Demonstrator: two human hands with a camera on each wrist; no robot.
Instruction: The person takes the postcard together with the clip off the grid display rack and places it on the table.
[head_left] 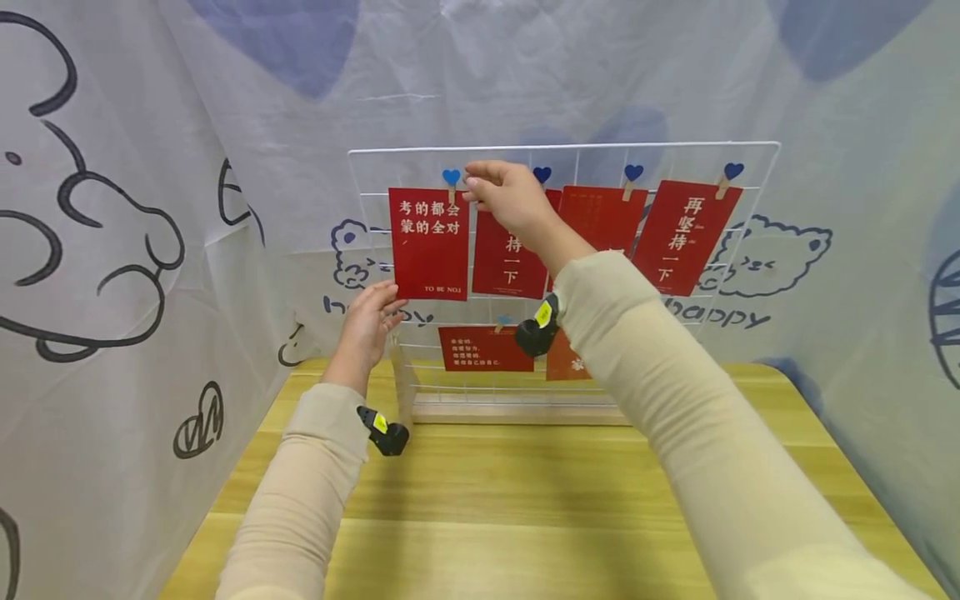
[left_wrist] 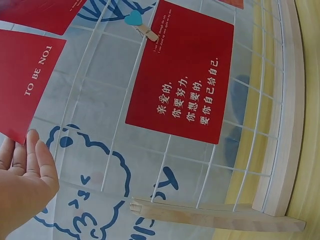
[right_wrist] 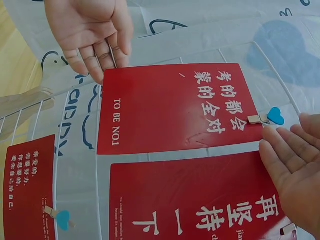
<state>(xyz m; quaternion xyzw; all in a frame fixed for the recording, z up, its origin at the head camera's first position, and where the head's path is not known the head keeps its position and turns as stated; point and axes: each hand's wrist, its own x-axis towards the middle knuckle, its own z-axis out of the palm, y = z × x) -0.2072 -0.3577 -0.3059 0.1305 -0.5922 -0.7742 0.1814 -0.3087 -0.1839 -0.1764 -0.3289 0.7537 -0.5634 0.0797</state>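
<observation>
A red card printed "TO BE NO.1" point(head_left: 429, 242) hangs at the left of a white wire grid panel point(head_left: 570, 148), held by a small wooden clip with a blue heart point(head_left: 451, 182). My left hand point(head_left: 390, 300) touches the card's lower left corner with straight fingers; the left wrist view shows those fingertips point(left_wrist: 32, 142) at the card's corner point(left_wrist: 25, 85). My right hand point(head_left: 474, 185) is at the card's top right, just beside the clip. In the right wrist view its fingers point(right_wrist: 280, 150) lie straight next to the clip point(right_wrist: 267, 118), not pinching it.
Three more red cards point(head_left: 686, 237) hang along the top row under blue heart clips. A smaller red card point(head_left: 483, 348) is clipped lower down. The grid stands in a wooden base point(head_left: 510, 410) on a wooden table point(head_left: 525, 500). White printed cloth surrounds the table.
</observation>
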